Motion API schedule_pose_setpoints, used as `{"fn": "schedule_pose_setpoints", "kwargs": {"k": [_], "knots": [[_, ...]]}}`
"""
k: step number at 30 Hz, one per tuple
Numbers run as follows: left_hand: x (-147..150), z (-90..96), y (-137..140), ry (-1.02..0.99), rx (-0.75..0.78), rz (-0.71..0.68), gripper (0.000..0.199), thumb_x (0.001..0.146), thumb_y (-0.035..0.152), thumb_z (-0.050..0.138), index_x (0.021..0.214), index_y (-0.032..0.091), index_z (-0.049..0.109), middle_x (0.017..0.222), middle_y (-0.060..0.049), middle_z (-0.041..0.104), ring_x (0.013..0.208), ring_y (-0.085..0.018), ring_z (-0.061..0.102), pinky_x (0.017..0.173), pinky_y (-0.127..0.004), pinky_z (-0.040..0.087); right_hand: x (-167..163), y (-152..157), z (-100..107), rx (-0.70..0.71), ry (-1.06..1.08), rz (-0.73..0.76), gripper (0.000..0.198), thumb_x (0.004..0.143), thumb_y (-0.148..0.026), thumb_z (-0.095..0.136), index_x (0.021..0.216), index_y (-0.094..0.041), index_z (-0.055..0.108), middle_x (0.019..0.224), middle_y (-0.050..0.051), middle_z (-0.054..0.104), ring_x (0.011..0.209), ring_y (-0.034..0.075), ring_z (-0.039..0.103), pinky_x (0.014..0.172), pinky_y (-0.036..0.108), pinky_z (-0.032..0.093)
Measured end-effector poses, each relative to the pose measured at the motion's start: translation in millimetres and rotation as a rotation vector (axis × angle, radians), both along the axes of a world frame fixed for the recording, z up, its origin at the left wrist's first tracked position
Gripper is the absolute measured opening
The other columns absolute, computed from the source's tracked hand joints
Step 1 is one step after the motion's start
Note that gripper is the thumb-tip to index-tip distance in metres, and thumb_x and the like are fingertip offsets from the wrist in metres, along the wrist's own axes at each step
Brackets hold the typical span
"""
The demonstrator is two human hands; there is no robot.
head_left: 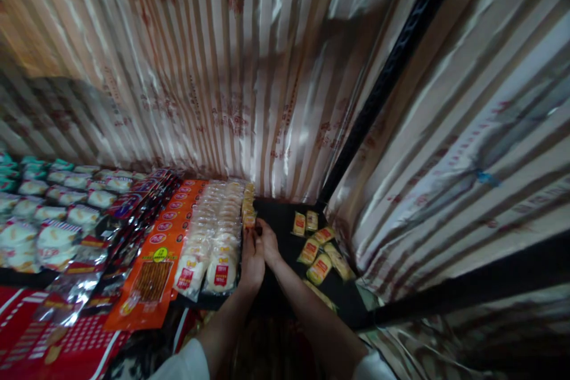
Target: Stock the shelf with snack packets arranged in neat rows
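Both my hands meet at a short row of small yellow snack packets [248, 205] standing on a black shelf [280, 222]. My left hand [252, 262] presses against the near end of that row, beside clear packs of pale round cakes [218, 231]. My right hand [268, 240] has its fingers pinched on the nearest yellow packet in the row. Several loose yellow packets [317, 249] lie scattered on the shelf to the right of my right hand.
Orange snack packs [154, 267], dark packs [129, 202] and white-and-teal packs [48, 196] fill the shelf to the left. Striped shiny sheeting [214, 71] covers the back and the right side. A black upright post [378, 95] stands at the corner. Red packaging [53, 338] lies at the lower left.
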State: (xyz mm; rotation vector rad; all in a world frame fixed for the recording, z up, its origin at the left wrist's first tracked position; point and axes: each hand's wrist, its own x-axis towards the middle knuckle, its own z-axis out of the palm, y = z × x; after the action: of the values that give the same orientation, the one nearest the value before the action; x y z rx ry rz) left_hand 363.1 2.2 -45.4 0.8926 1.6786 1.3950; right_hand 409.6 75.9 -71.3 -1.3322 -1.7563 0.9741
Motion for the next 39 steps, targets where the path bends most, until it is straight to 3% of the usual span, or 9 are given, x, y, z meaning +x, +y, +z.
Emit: {"fn": "schedule_pose_setpoints", "kwargs": {"k": [4,12,17,22,25,34,39], "knots": [[-3.0,-1.1,-0.1,-0.007,0.036,0.004,0.045,0.087,0.021,0.04,0.132,0.015,0.039,0.149,-0.011,0.027,0.138,-0.019,0.02,0.115,-0.034,0.011,-3.8,2.0,-0.2,0.059,0.046,0.016,0.047,0.073,-0.02,0.053,0.12,-0.022,0.054,0.114,0.006,0.061,0.097,0.018,0.06,0.09,0.031,0.046],[-5.1,1.4,2.3,-0.086,0.052,0.042,0.044,0.09,0.021,0.037,0.133,0.013,0.038,0.149,-0.012,0.026,0.138,-0.019,0.018,0.115,-0.034,0.009,-13.6,6.2,-0.9,0.12,0.001,0.037,0.048,0.076,-0.019,0.051,0.124,-0.019,0.053,0.114,0.008,0.06,0.106,0.019,0.055,0.096,0.032,0.042],[-6.7,10.0,1.7,-0.088,0.005,0.021,0.045,0.09,0.021,0.034,0.135,0.015,0.036,0.149,-0.01,0.027,0.138,-0.016,0.018,0.115,-0.031,0.009,-10.2,6.4,-3.5,0.066,0.002,0.04,0.053,0.076,-0.017,0.051,0.128,-0.022,0.049,0.116,0.007,0.059,0.105,0.018,0.056,0.095,0.034,0.044],[-4.2,19.5,-4.0,-0.083,-0.055,0.003,0.048,0.091,0.023,0.033,0.137,0.012,0.033,0.15,-0.01,0.024,0.138,-0.015,0.017,0.115,-0.03,0.008,-1.3,-2.6,-10.8,0.135,0.008,-0.041,0.05,0.077,-0.02,0.05,0.127,-0.015,0.051,0.126,0.012,0.055,0.117,0.023,0.049,0.102,0.04,0.038],[-1.6,20.1,-8.4,-0.092,-0.067,-0.03,0.05,0.092,0.025,0.031,0.139,0.009,0.03,0.15,-0.01,0.023,0.138,-0.014,0.016,0.114,-0.027,0.009,2.0,-7.8,-17.3,0.134,0.05,-0.026,0.047,0.077,-0.021,0.05,0.123,-0.017,0.055,0.126,0.01,0.056,0.119,0.022,0.048,0.104,0.04,0.037],[-1.7,23.1,-24.2,-0.04,-0.111,-0.064,0.051,0.092,0.027,0.028,0.138,0.005,0.032,0.148,-0.012,0.028,0.137,-0.016,0.022,0.113,-0.029,0.016,-1.2,-15.3,-19.0,0.169,0.038,-0.041,0.047,0.077,-0.02,0.047,0.123,-0.019,0.055,0.129,0.008,0.054,0.12,0.022,0.048,0.103,0.04,0.038],[6.4,16.8,-40.1,0.079,-0.103,-0.057,0.047,0.088,0.027,0.035,0.129,0.006,0.044,0.135,-0.016,0.048,0.125,-0.021,0.045,0.107,-0.034,0.032,13.7,-29.0,-5.9,0.241,-0.069,-0.053,0.042,0.081,-0.021,0.042,0.12,-0.016,0.057,0.127,0.011,0.055,0.12,0.022,0.048,0.103,0.042,0.038]]}}
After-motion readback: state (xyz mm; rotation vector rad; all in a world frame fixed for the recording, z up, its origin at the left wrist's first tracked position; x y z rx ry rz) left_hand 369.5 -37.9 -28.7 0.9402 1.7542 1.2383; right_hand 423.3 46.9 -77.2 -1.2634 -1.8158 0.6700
